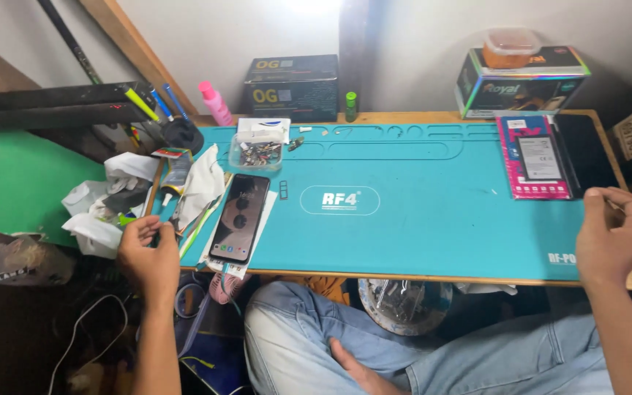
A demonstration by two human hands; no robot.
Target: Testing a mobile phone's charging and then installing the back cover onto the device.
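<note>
Left hand has its fingers clamped on a small tool beside the untouched smartphone; right hand hovers, fingers curled together, empty.

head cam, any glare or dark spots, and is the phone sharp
Head view: a blown-out bright patch on the wall at top centre; deep shadow under the desk at lower left; the smartphone on the teal mat is fairly sharp, with faint reflections on its screen; straight edges bow slightly from the wide lens.

Hands at teal mat edges
</note>
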